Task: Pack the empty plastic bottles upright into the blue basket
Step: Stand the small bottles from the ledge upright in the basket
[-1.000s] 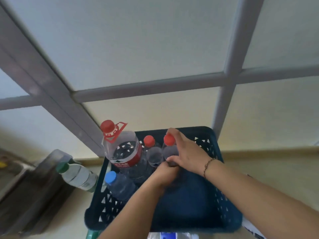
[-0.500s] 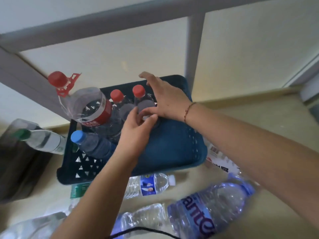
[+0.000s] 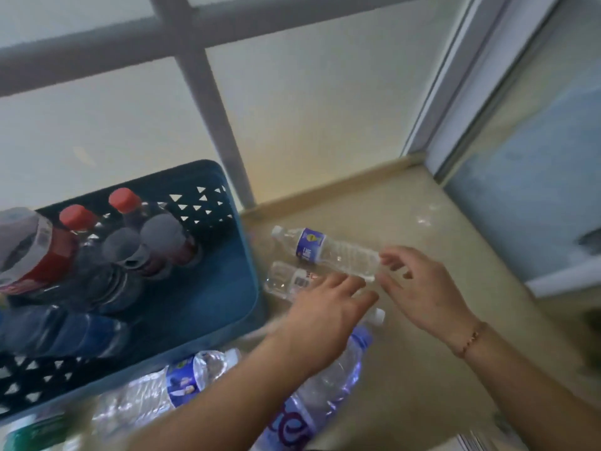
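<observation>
Hands have left the blue basket (image 3: 208, 307) for loose bottles at three o'clock.
We see left hand (image 3: 320, 315) and right hand (image 3: 422, 288) open, empty, nearing the blue-labelled bottle (image 3: 325, 250).

The whole picture is smeared, so the words on the bottle labels cannot be read. The left edge cuts off the blue basket (image 3: 227, 288) and the big bottle with the red label (image 3: 29, 252) at 9 o'clock. The left hand (image 3: 325, 317) hides part of the small clear bottle (image 3: 286, 279) and the middle of the large purple-label bottle (image 3: 312, 408), which runs off the bottom edge. A green thing (image 3: 32, 434) at 7 o'clock is too blurred to tell.
</observation>
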Motion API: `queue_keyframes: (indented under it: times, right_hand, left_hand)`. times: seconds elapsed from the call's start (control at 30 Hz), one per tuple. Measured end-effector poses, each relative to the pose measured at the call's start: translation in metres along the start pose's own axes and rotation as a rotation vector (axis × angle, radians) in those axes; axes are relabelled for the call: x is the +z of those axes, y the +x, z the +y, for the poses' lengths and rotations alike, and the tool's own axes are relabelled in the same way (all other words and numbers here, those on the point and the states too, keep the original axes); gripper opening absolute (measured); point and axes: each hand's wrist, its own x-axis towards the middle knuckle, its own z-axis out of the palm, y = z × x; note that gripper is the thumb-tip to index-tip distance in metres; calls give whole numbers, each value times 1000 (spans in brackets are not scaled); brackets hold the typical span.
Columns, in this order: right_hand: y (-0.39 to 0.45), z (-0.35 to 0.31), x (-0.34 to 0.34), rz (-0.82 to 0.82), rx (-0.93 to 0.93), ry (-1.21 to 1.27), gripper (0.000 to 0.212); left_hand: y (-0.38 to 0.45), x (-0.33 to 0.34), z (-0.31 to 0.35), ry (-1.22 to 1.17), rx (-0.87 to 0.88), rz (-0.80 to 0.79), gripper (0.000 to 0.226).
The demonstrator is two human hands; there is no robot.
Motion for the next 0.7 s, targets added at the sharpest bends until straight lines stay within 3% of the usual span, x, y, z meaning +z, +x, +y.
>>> queue_keyframes:
  times: [0.17, 0.27, 0.4, 0.53, 0.67, 0.7]
  right_hand:
    - [-34, 35, 38, -290, 241, 152, 36]
    - [-35, 42, 55, -293, 348, 306, 40]
    - [-32, 48, 61, -234, 367, 376, 30]
    - [-27, 37, 27, -161, 301, 433, 33]
    - [-15, 4, -42, 22, 192, 599, 30]
    - [-13, -12, -60, 50, 124, 641, 38]
  left_hand:
    - [29, 39, -19, 256, -243, -435, 71]
    - [34, 50, -29, 270, -281, -451, 76]
    - [36, 49, -35, 239, -278, -461, 76]
    - [37, 37, -30, 143, -283, -348, 75]
    - [44, -10, -9, -46, -278, -8, 78]
    - [44, -26, -4, -93, -273, 88, 79]
